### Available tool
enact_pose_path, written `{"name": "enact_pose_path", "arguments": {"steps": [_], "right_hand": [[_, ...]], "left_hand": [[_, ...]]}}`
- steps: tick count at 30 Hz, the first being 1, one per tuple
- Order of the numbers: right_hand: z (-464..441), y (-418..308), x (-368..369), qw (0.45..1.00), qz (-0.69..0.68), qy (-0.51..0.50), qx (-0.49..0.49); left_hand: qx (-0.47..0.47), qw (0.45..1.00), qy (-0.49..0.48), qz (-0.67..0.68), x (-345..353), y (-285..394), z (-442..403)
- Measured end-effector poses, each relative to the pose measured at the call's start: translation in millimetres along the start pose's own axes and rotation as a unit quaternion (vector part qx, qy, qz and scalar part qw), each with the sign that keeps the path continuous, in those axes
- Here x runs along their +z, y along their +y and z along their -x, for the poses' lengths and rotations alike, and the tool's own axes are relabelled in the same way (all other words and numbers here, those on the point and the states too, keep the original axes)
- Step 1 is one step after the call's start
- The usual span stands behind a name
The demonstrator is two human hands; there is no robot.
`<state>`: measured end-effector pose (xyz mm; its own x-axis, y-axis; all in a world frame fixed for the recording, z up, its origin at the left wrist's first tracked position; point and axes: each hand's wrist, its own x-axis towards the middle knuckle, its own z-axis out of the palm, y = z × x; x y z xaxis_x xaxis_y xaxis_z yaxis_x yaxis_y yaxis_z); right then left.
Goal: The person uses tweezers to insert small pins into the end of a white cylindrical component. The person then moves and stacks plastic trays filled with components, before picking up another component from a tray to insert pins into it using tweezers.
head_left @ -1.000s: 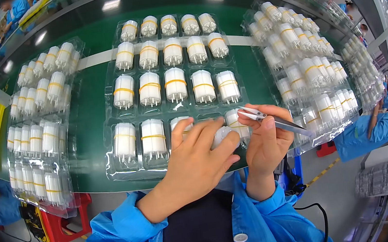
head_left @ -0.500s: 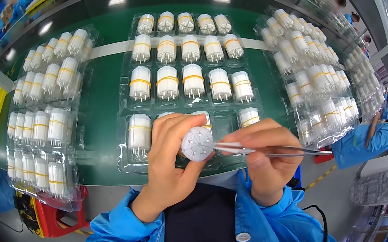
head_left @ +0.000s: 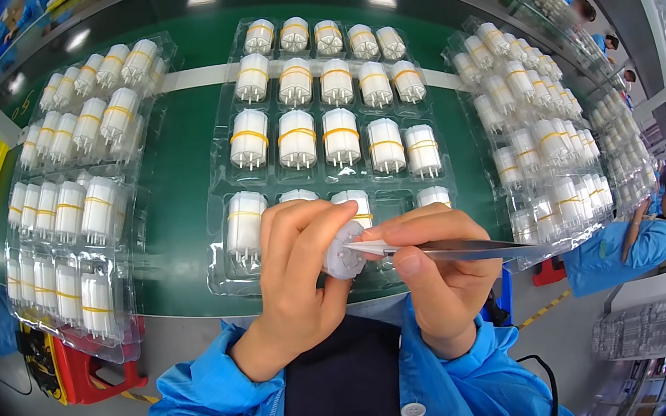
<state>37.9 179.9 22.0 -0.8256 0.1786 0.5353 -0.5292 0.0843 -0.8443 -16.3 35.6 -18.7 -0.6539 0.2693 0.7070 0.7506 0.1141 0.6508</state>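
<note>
My left hand (head_left: pixel 295 272) is wrapped round a white cylinder (head_left: pixel 345 252), its round end face turned toward the camera and to the right. Pinched in my right hand (head_left: pixel 442 269) are metal tweezers (head_left: pixel 473 248), whose pale tips touch or nearly touch that end face. Behind my hands lies a clear plastic tray (head_left: pixel 226 260) with rows of white cylinders, each with a yellow band and pins at the bottom. An empty pocket (head_left: pixel 391 210) shows in its front row, just above my right hand.
Stacked trays of banded cylinders stand at the left (head_left: pixel 119 274) and right (head_left: pixel 560 241) on the green table (head_left: pixel 170 187). A red stool (head_left: pixel 89 366) is below left. A person in blue (head_left: pixel 619 242) sits at the right, and another person's arm shows at the far left.
My left hand has turned up a cylinder and now tilts its face rightward. The tweezers have come down from the right, their tips now at that face. One front-row pocket has come into view empty.
</note>
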Motion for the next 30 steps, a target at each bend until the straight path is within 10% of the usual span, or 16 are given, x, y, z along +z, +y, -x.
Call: {"name": "enact_pose_path", "arguments": {"steps": [30], "right_hand": [[-0.9,7.4,2.1,0.999,-0.030,0.002,0.022]], "left_hand": [[0.014,0.999,0.000,-0.033,-0.6,-4.1,-2.2]]}}
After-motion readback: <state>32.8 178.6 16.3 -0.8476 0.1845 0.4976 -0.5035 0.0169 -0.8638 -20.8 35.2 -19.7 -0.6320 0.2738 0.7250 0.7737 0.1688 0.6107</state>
